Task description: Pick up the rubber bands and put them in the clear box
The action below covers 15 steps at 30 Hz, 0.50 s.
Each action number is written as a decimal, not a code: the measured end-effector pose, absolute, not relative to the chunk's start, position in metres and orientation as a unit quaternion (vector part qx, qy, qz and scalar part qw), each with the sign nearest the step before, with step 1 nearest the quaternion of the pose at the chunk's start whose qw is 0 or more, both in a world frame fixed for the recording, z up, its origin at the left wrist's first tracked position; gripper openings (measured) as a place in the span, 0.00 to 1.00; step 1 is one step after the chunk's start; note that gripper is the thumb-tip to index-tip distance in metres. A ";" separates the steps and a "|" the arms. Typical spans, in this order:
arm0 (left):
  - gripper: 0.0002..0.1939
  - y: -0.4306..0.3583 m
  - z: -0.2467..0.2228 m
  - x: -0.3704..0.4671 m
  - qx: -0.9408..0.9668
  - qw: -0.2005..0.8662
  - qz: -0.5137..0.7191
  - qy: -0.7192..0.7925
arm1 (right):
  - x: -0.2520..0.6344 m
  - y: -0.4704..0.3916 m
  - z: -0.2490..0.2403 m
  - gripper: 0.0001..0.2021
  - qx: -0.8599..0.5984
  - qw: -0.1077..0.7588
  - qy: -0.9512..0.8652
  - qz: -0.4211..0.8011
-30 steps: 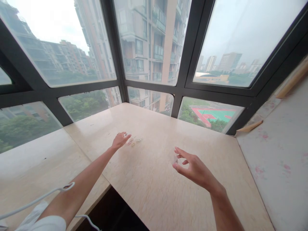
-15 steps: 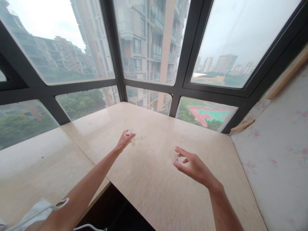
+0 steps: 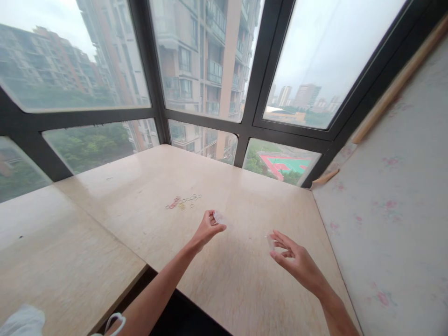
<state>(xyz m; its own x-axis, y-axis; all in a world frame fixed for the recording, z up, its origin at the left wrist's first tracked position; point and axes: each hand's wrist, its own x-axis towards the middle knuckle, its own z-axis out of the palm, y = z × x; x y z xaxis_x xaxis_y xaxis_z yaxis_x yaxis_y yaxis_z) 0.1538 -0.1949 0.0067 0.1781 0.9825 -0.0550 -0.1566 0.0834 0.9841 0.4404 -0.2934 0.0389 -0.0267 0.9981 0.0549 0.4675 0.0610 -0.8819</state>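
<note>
My left hand [image 3: 209, 228] is closed, thumb and fingers pinching a small clear plastic piece [image 3: 220, 218] above the table. To its right, my right hand [image 3: 292, 252] grips another clear, thin-walled plastic piece [image 3: 270, 241] between its thumb and fingers. The two see-through pieces are apart, and their exact shapes are hard to make out. Beyond my left hand lie several small rings: a red group [image 3: 174, 202], a few yellow ones [image 3: 181, 205], and a row of pale silvery ones [image 3: 191, 198].
The pale, marble-patterned tabletop [image 3: 238, 289] has a dark gap [image 3: 189, 312] at its near edge. Dark-framed windows [image 3: 241, 128] stand behind it, and a flowered wall [image 3: 385, 224] on the right. White cloth [image 3: 26, 322] and a white cord [image 3: 117, 318] show at lower left.
My left hand has moved away from the rings toward my right hand, still with its clear piece, uncovering the red rings. The view has turned slightly right.
</note>
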 end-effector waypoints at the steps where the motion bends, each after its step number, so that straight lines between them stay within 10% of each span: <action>1: 0.31 -0.201 0.004 0.164 0.484 0.611 0.468 0.416 | 0.449 -0.300 0.035 0.33 -0.598 0.406 -0.591 0.358; 6: 0.40 -0.229 -0.007 0.215 0.533 0.646 0.412 0.360 | 0.487 -0.335 0.024 0.30 -0.599 0.571 -0.394 0.401; 15: 0.26 -0.274 -0.023 0.304 0.652 0.629 0.324 0.274 | 0.516 -0.342 0.002 0.15 -0.506 0.672 -0.142 0.522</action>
<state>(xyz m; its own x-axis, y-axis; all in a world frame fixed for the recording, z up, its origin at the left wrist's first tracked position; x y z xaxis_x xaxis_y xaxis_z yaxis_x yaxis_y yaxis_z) 0.3042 -0.2737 -0.0233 0.6398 0.7646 0.0778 -0.0501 -0.0595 0.9970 0.5160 -0.3421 0.0017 0.4153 0.8449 -0.3372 -0.5566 -0.0572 -0.8288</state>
